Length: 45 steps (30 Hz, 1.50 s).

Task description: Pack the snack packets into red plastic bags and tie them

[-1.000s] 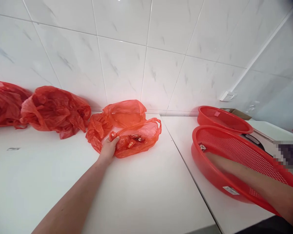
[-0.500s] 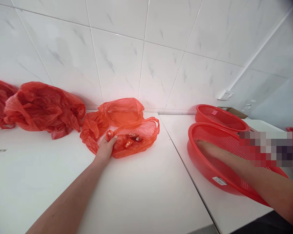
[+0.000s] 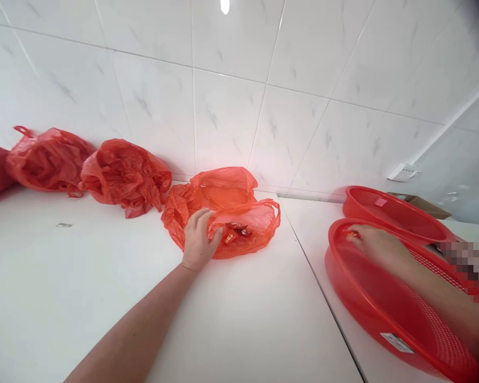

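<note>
Bag (image 3: 250, 248), crinkled, is overlapped by spread left hand (image 3: 198, 242), packet (image 3: 352, 233) pinched by right hand (image 3: 377, 246), desk's (image 3: 104, 271) back edge met by glossy tiles (image 3: 227, 111).

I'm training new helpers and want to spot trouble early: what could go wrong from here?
The left hand is spread rather than closed on the thin open bag beside it, so the bag's mouth might sag. The right hand seems to hold a small orange item by the fingertips, so it could slip into the nearer basket.
</note>
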Available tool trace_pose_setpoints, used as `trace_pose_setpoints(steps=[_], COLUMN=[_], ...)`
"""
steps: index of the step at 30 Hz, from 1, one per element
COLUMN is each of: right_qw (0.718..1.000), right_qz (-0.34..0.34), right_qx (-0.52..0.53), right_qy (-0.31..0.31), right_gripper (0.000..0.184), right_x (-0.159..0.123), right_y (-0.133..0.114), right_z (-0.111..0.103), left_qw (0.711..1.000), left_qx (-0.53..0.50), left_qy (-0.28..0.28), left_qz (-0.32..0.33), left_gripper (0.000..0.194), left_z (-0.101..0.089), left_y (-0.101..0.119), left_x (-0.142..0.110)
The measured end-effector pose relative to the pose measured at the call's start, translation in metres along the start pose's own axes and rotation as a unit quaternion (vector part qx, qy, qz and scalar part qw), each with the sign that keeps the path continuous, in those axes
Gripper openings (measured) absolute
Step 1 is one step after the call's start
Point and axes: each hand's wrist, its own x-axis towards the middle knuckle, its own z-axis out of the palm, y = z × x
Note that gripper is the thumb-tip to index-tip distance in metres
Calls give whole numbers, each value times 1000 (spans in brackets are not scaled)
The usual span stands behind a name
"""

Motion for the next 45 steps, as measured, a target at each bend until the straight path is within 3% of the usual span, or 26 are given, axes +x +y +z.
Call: trace_pose_setpoints(steps=[2, 5, 7, 11, 14, 17, 20, 23, 26, 32, 37, 40, 43, 45], right_qw=[999, 992, 977, 953, 952, 966, 962, 940, 938, 943, 950, 965, 970, 970], right_qz=[-31, -114, -201, -286, -281, -220, -210, -233, -231, -208, -172, -126, -111, -114], right_qx=[-13, 17, 50, 71, 66, 72, 119, 192, 216, 253, 260, 227, 191, 181], right_qy=[-31, 42, 41, -73, -97, -117, -126, -161, -145, -61, 27, -33, -102, -116], right_gripper=[9, 14, 16, 20, 16, 15, 28, 45, 49, 54, 36, 37, 56, 63], right_x=[2, -13, -28, -36, -20, -2, 0, -12, -27, -41, -37, -34, -33, -35], right_y=[-21, -76, -120, -193, -219, -226, -223, -218, -214, -211, -196, -187, -185, -189], right_z=[-19, -40, -41, -5, 44, 89, 123, 147, 163, 162, 148, 147, 151, 154], left_qw=[998, 990, 986, 981, 978, 976, 977, 976, 974, 983, 973, 974, 984, 992], left_qx=[22, 34, 31, 25, 29, 34, 36, 39, 49, 98, 82, 80, 57, 29], left_qy=[-36, -84, -101, -118, -123, -124, -133, -162, -188, -151, -197, -194, -156, -116], left_qz=[53, 109, 129, 154, 164, 176, 164, 144, 119, -27, -88, -83, -67, -32], left_gripper=[38, 33, 34, 35, 32, 31, 30, 29, 38, 77, 72, 67, 69, 72], left_z=[1, 5, 8, 10, 8, 5, 5, 8, 10, 9, 7, 8, 7, 5], left_y=[2, 4, 4, 3, 0, -4, -8, -11, -13, -17, -23, -24, -22, -18], left_x=[-1, -3, -4, -6, -6, -5, -4, -4, -6, -10, -10, -10, -8, -6])
